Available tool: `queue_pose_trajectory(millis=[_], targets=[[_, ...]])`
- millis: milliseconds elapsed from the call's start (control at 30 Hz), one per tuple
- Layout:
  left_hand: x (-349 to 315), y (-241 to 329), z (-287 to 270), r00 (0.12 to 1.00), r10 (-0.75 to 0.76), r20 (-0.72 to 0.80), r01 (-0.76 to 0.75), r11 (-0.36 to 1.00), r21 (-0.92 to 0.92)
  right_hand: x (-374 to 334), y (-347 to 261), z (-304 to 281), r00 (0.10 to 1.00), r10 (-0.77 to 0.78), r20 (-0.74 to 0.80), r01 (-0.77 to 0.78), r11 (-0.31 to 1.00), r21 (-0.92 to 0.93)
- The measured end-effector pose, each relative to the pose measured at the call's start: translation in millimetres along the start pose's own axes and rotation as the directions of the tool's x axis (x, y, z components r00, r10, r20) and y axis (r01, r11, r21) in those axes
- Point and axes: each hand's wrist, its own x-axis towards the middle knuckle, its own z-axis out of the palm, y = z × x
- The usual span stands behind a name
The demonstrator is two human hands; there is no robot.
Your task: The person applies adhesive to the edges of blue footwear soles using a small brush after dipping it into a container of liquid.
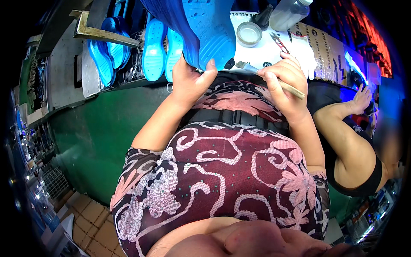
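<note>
The left hand (188, 81) is clamped on the lower edge of a blue shoe sole (201, 30), thumb pressed on its face, holding it tilted up over the bench edge; the right hand (284, 83) is closed around a wooden-handled brush (267, 78), bristles pointing at the sole. The sole looks light and flexible, likely rubbery and best gripped by its rim, clear of the brushed face. A small open tin (249, 34) sits on the white bench top (265, 51).

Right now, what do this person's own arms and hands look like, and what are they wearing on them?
Both forearms are bare, with no gloves on the left hand or the right hand. No watch, ring or bracelet shows. Short sleeves of a dark maroon top with pink and white swirls and flowers end above the elbows.
</note>
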Motion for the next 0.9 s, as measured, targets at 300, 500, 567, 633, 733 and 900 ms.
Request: queue_pose_trajectory(millis=[300,500,567,633,733,900], targets=[[1.0,-2.3,-0.9,0.992,0.123,0.032,-0.125,0.989,0.083,-2.4,-1.3,4.1,0.998,-0.039,0.057,0.042,0.997,-0.06],[-0.4,-8.5,5.3,0.984,0.175,-0.02,-0.175,0.984,0.025,-0.7,1.4,7.4,0.996,-0.033,-0.082,0.037,0.998,0.053],[0.9,-5.3,6.2,0.983,0.183,-0.008,-0.183,0.983,0.025,0.7,-1.1,12.1,0.998,-0.042,-0.045,0.042,0.999,-0.004],[3.8,-3.9,6.4,0.974,0.224,-0.031,-0.223,0.974,0.035,1.3,-2.8,12.6,0.999,-0.05,-0.019,0.05,0.998,-0.03],[6.4,-4.1,7.1,0.957,0.28,-0.079,-0.278,0.96,0.038,-2.2,-2.5,10.4,0.999,-0.049,-0.013,0.049,0.999,0.004],[5.4,-9.3,5.9,0.961,0.267,-0.076,-0.261,0.962,0.076,-2.9,3.5,7.9,0.996,-0.019,-0.083,0.028,0.994,0.11]])
